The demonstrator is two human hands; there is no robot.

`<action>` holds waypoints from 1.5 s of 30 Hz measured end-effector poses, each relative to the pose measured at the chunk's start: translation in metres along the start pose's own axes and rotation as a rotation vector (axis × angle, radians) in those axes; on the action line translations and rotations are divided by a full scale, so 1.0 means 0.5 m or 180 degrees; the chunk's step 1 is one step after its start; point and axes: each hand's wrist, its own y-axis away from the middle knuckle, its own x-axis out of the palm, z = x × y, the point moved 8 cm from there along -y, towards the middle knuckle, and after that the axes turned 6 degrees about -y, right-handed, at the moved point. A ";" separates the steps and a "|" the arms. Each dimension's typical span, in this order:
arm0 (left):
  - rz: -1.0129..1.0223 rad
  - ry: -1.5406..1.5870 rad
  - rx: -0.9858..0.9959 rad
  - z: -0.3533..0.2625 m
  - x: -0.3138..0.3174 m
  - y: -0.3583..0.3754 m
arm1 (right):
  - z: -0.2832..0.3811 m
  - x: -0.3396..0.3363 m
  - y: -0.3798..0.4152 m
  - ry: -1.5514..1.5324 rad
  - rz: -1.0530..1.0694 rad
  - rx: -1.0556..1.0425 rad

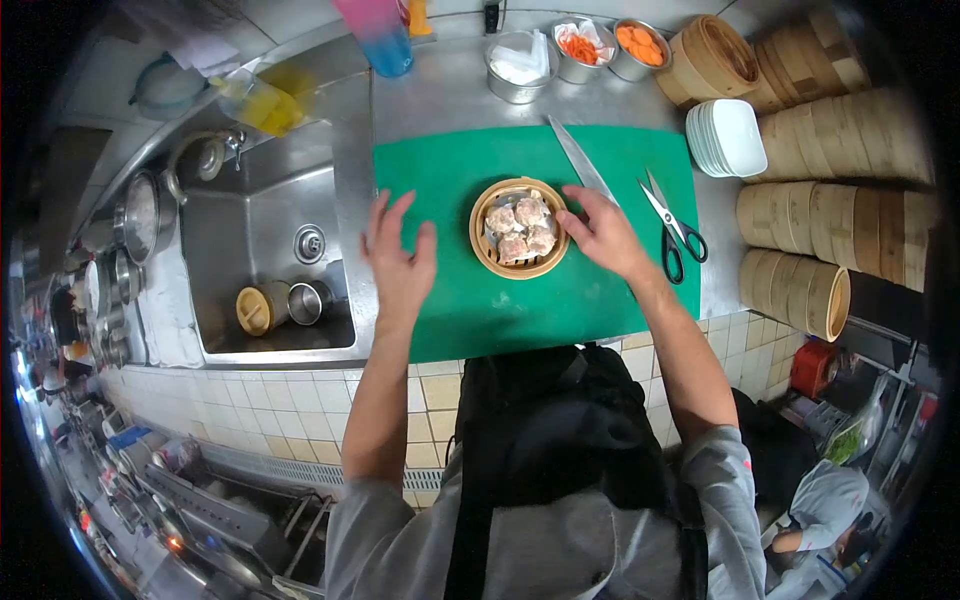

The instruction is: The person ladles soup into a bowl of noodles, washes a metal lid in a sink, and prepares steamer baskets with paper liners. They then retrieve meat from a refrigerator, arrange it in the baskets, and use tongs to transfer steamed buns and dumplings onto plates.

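A round bamboo steamer with several pale dumplings in it sits on a green cutting board. My right hand is at the steamer's right rim, its fingers apart and its fingertips at or touching the edge. To the left of the steamer, my left hand hovers over the board's left side with its fingers spread, holding nothing. A knife lies on the board behind my right hand. Scissors with black handles rest at the board's right side.
At the left is a steel sink holding a small steamer and a metal cup. Bowls with carrot pieces stand behind the board. White dishes and stacked bamboo steamers line the right. Another person is at the lower right.
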 end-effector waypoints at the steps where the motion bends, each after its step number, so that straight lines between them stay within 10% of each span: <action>1: -0.0027 -0.0065 -0.0151 0.015 -0.033 0.021 | 0.009 -0.005 -0.011 -0.0001 0.0003 -0.0019; 16: -0.1387 -0.1347 -0.2490 0.147 -0.316 0.827 | 0.005 0.036 -0.050 -0.0064 0.1184 -0.0205; 27: -0.1595 0.0517 -0.5525 -0.198 -0.011 1.630 | 0.137 0.197 0.199 0.0174 0.2134 -0.1888; 45: -0.3277 0.0538 -0.4617 0.050 -0.117 2.187 | 0.545 0.573 0.932 0.0449 0.3938 -0.1810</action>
